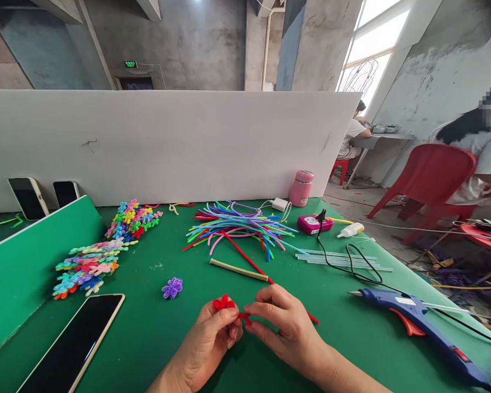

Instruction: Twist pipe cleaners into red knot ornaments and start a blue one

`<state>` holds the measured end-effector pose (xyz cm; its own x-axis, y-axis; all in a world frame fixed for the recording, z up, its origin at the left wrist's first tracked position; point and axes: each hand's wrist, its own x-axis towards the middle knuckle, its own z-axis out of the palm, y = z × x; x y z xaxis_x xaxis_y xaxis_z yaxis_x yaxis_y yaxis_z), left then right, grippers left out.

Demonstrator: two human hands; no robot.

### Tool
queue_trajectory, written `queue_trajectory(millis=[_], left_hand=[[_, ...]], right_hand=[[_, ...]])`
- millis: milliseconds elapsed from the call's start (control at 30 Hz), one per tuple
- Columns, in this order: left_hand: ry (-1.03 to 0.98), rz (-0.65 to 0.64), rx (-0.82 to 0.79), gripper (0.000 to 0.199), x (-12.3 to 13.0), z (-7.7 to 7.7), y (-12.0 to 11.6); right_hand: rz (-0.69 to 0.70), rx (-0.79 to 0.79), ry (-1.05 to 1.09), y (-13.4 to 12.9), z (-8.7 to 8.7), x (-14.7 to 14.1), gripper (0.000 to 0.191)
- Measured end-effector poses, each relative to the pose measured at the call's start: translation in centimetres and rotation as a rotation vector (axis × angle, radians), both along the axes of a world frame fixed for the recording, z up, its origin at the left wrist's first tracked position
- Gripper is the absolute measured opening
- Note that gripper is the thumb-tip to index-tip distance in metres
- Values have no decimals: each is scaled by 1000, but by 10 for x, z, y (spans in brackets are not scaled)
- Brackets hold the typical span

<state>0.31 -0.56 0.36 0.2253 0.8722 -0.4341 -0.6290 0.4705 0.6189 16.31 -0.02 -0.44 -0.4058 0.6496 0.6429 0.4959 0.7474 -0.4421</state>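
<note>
Near the front of the green table, my left hand [213, 333] pinches a red pipe cleaner [223, 302] that is bent into small loops above the thumb. My right hand [284, 322] closes thumb and fingers on the red fuzzy part just to the right of those loops. Behind my right hand a straight red pipe cleaner [245, 255] slants across the table, passing under a tan stick-like piece [238, 269]. A purple pipe-cleaner flower [172, 288] lies to the left of my hands. Farther back spreads a pile of coloured pipe cleaners [237, 226].
Finished-looking colourful flowers [92, 265] lie at left beside a green divider [33, 273] and a phone [73, 344]. At right are a blue glue gun [417, 322], its black cord, clear glue sticks [343, 261], a pink box [314, 224] and a pink bottle [301, 188]. A person sits beyond.
</note>
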Motion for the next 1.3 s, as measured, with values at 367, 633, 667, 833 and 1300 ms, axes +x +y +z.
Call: queue_trajectory(millis=[367,633,667,833,1300], left_hand=[[43,-125,98,13,0,-5,-2],[100,-139,174,15,-1,-7,-2],[109,-136,195,16,-1,-8,-2],[243,-126,310,21,0,-9,-2],[794,-202,701,27,2,6,-1]], right_hand=[[22,8,-74,-5,7,-2,16],[39,-321,107,-6,5,-5,21],[37,-385,141,-6,5,-6,23],[37,-712,364,-3,2,-10,27],[136,-1220,910,-3,-2,-17,20]])
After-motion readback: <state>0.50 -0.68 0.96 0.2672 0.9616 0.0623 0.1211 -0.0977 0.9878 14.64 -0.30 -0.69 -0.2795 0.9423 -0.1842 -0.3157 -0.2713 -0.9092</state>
